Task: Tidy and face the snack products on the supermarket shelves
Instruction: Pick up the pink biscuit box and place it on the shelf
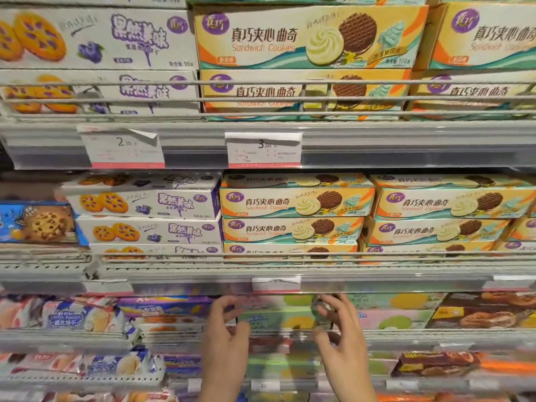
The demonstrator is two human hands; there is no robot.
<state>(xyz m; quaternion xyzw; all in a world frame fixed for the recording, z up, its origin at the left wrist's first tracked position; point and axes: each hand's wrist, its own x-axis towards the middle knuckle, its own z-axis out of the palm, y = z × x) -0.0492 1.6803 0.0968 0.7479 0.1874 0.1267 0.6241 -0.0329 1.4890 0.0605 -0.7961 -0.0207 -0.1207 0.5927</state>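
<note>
Low in the centre of the frame, the left hand (224,329) and right hand (338,329) curl their fingers round the two ends of a blurred pale-green cardboard snack box (275,319) on the third shelf down, behind its grey wire shelf rail (435,333). The step looks like squaring this box; next it likely needs sliding forward flush with its pink-and-green neighbouring box (394,319). Yellow sandwich-cookie boxes (295,203) overhead are already faced; the rail limits lifting.

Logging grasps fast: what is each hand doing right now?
Left hand: fingers curled at the left end of the green snack box, seemingly gripping it.
Right hand: curled at its right end, likewise.
</note>
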